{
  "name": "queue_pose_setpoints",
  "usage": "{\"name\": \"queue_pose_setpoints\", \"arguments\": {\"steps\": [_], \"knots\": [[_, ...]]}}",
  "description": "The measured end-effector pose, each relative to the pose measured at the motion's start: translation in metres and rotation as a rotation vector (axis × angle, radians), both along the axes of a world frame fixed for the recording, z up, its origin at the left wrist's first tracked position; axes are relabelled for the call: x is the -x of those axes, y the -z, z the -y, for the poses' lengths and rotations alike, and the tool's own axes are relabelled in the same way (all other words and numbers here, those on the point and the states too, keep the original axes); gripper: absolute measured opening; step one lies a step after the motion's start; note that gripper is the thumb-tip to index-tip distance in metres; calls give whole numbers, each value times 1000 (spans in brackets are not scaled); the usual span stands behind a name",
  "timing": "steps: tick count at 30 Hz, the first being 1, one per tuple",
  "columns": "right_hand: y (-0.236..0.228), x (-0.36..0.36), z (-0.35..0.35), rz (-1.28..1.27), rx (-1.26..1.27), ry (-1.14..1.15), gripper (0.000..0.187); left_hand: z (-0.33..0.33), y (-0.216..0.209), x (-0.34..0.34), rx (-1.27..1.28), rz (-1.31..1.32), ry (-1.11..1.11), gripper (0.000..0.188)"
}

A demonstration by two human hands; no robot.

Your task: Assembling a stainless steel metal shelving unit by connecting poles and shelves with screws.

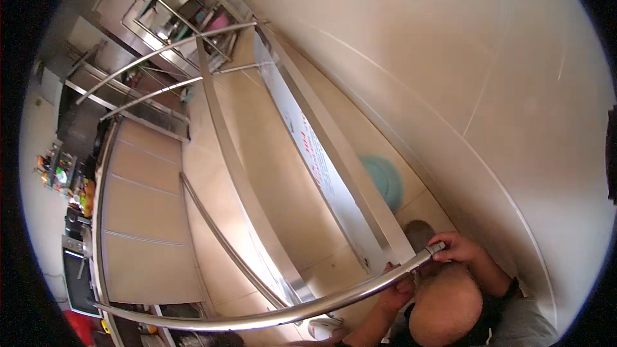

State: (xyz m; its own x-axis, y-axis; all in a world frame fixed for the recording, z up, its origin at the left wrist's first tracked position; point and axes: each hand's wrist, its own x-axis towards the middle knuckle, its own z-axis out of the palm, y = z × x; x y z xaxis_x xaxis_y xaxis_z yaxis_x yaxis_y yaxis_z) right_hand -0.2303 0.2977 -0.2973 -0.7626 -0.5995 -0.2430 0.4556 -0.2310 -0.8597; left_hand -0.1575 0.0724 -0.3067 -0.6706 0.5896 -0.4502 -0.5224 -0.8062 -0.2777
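Okay: left hand (398, 288), right hand (456, 248) clamp round silvery metal tube (283, 314); flat grey metal rail (360, 183) (obstructing) partly hides round turquoise object (387, 183).

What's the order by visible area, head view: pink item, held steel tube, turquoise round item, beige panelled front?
1. Beige panelled front
2. Steel tube: longest, but thin
3. Turquoise round item
4. Pink item

Apparent area only; the tube's nearness to the camera leaves true sizes unsure.
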Motion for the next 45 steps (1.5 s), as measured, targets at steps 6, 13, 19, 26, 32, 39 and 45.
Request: {"name": "queue_pose_setpoints", "arguments": {"steps": [6,13,19,26,32,39,45], "knots": [[-6,-17,-11,-137,-219,25,38,9,74,-27,212,35,-17,39],[-12,-24,-22,82,73,78,46,-13,24,-6,165,-106,-83,41],[-16,-6,-46,139,18,92,43,-31,-28,5,231,148,-282,39],[87,21,-28,221,-363,301,42,-30,-33,0,217,93,-267,44],[78,68,39,-834,-915,50,54,-19,-38,-4,313,101,-206,49],[77,102,54,-914,-1121,-224,63,-12,-59,19,482,358,-78,51],[88,137,75,-1218,-1205,-172,63,-1,-58,12,411,224,-45,52]]}}
